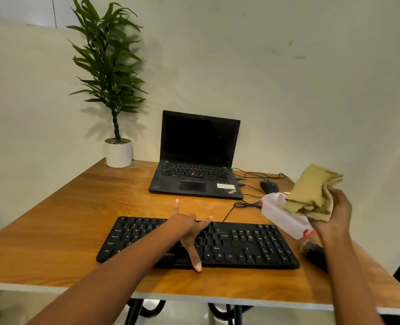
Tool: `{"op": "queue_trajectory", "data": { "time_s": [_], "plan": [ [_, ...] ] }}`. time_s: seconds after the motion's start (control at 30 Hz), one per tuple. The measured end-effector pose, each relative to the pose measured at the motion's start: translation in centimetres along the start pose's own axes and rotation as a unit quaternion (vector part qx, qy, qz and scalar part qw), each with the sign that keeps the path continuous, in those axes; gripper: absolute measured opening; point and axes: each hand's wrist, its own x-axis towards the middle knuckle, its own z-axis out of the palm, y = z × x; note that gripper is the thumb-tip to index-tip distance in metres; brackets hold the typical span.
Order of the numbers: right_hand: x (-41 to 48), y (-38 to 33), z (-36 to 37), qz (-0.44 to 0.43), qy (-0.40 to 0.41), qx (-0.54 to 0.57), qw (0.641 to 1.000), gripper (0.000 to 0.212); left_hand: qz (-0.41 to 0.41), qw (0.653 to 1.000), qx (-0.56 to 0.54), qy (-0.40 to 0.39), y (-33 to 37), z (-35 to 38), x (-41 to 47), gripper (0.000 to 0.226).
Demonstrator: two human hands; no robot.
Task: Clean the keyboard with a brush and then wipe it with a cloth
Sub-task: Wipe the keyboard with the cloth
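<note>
Table (81,221): wooden top (pale edge)
On it: keyboard (248,245), laptop (195,181), mouse (268,186), potted plant (118,153), brush (312,250)

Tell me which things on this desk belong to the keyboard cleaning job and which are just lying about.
Part of the job:
black wired keyboard
folded tan cloth in right hand
dark-handled brush

Just lying about:
open black laptop
black mouse
white-potted green plant
translucent plastic container
</note>
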Motion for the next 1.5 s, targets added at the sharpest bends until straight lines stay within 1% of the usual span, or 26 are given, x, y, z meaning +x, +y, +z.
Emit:
{"op": "queue_trajectory", "data": {
  "time_s": [0.03, 0.13, 0.2, 0.27, 0.3, 0.33, 0.37, 0.4, 0.43, 0.47, 0.53, 0.6, 0.63, 0.67, 0.77, 0.9, 0.97, 1.0, 1.13, 1.17, 1.2, 1.3, 1.37, 1.4, 1.43, 1.5],
  "plan": [
    [-1.3, 1.0, 0.0, -0.003, 0.022, 0.047, 0.999, 0.042, 0.0, 1.0, -0.006, 0.001, -0.1, 0.0, -0.1, 0.123],
    [-4.8, 2.7, -0.4, -0.015, 0.075, 0.136, 0.988, 0.031, -0.002, 1.0, -0.028, -0.004, -0.3, 0.2, -0.2, 0.124],
    [-6.0, 3.1, -1.2, -0.012, 0.1, 0.151, 0.983, 0.04, -0.001, 0.999, -0.032, -0.007, -0.3, 0.2, -0.2, 0.123],
    [-6.6, 3.3, -1.7, -0.015, 0.138, 0.106, 0.985, 0.034, 0.0, 0.999, -0.038, -0.011, -0.3, 0.2, -0.2, 0.123],
    [-6.6, 3.4, -1.9, -0.029, 0.175, 0.043, 0.983, 0.029, 0.0, 0.999, -0.041, -0.013, -0.3, 0.2, -0.2, 0.123],
    [-6.5, 3.6, -1.8, -0.059, 0.219, -0.067, 0.972, 0.022, 0.0, 0.999, -0.042, -0.014, -0.3, 0.2, -0.2, 0.123],
    [-6.1, 4.0, -1.8, -0.109, 0.258, -0.206, 0.938, 0.01, 0.0, 0.999, -0.043, -0.015, -0.3, 0.2, -0.2, 0.122],
    [-5.7, 4.4, -1.6, -0.167, 0.267, -0.358, 0.879, 0.005, -0.001, 0.999, -0.044, -0.016, -0.3, 0.2, -0.2, 0.122],
    [-5.0, 5.0, -1.9, -0.214, 0.244, -0.502, 0.802, 0.013, -0.001, 0.999, -0.045, -0.015, -0.3, 0.2, -0.2, 0.122],
    [-4.3, 5.7, -2.4, -0.234, 0.204, -0.608, 0.731, 0.015, 0.0, 0.999, -0.047, -0.014, -0.3, 0.2, -0.2, 0.122],
    [-3.4, 7.5, -3.3, -0.227, 0.123, -0.746, 0.614, 0.028, 0.0, 0.999, -0.049, -0.009, -0.3, 0.2, -0.1, 0.123],
    [-2.9, 9.1, -4.0, -0.166, 0.065, -0.826, 0.535, 0.038, 0.002, 0.999, -0.05, -0.003, -0.5, 0.5, 0.1, 0.125],
    [-2.9, 9.5, -4.1, -0.14, 0.051, -0.847, 0.51, 0.039, 0.004, 0.999, -0.049, 0.001, -0.6, 0.6, 0.3, 0.127],
    [-2.8, 9.8, -4.0, -0.127, 0.049, -0.856, 0.499, 0.04, 0.005, 0.999, -0.047, 0.008, -0.7, 0.7, 0.4, 0.128],
    [-3.3, 10.0, -3.6, -0.118, 0.034, -0.866, 0.484, 0.043, 0.009, 0.999, -0.032, 0.029, -0.8, 1.0, 0.8, 0.132],
    [-6.6, 11.9, -2.2, -0.138, -0.046, -0.871, 0.469, 0.05, 0.01, 0.999, -0.018, 0.05, -0.8, 1.1, 1.0, 0.134],
    [-8.3, 13.0, -1.2, -0.143, -0.067, -0.871, 0.465, 0.052, 0.01, 0.999, -0.018, 0.051, -0.8, 1.2, 0.9, 0.134],
    [-9.1, 13.6, -0.8, -0.141, -0.069, -0.867, 0.472, 0.053, 0.01, 0.998, -0.018, 0.052, -0.8, 1.3, 0.9, 0.134],
    [-10.9, 15.3, -0.7, -0.228, -0.076, -0.842, 0.483, 0.066, 0.006, 0.998, -0.024, 0.055, -0.9, 1.3, 0.9, 0.135],
    [-11.4, 15.5, -0.8, -0.234, -0.085, -0.833, 0.494, 0.065, 0.005, 0.998, -0.022, 0.054, -0.9, 1.3, 0.9, 0.135],
    [-11.9, 15.3, -0.4, -0.212, -0.097, -0.822, 0.52, 0.061, 0.005, 0.998, -0.022, 0.053, -0.9, 1.4, 0.9, 0.134],
    [-11.6, 13.7, -0.1, -0.103, -0.103, -0.76, 0.634, 0.044, 0.006, 0.998, -0.023, 0.052, -0.9, 1.4, 0.8, 0.132],
    [-10.0, 11.6, 0.5, -0.095, -0.057, -0.693, 0.713, 0.032, 0.009, 0.998, -0.026, 0.05, -0.9, 1.3, 0.6, 0.131],
    [-8.9, 10.5, 0.7, -0.114, -0.019, -0.675, 0.729, 0.028, 0.01, 0.998, -0.031, 0.048, -0.9, 1.3, 0.5, 0.131],
    [-7.7, 9.5, 0.8, -0.141, 0.019, -0.672, 0.727, 0.028, 0.011, 0.998, -0.037, 0.047, -0.9, 1.3, 0.5, 0.13],
    [-5.2, 8.0, 0.6, -0.187, 0.081, -0.7, 0.685, 0.028, 0.012, 0.998, -0.041, 0.047, -0.9, 1.4, 0.4, 0.13]
  ]
}}
